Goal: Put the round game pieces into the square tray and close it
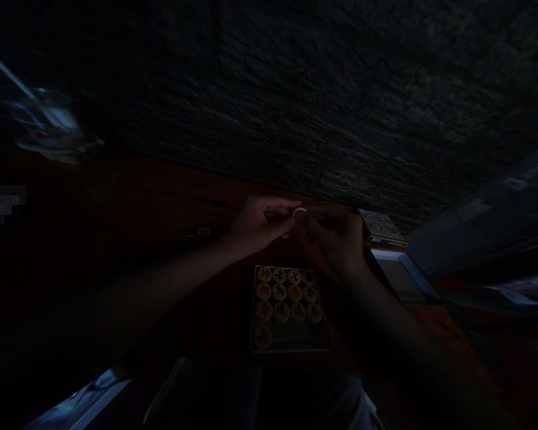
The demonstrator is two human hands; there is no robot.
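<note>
Cream disc (300, 211), 1 pc., pinched betw. L hand (253, 224) & R hand (344, 236), far of part-filled tray (298, 334); step appears two-handed handling; next prob. calls for one hand's release.

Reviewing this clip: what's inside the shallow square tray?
The shallow square tray holds xiangqi pieces: three rows of four, plus one in the near left corner. Whatever lies beneath them is covered.

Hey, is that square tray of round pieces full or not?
Not full: the tray shows bare space right of the lone piece in its nearest row.
</note>
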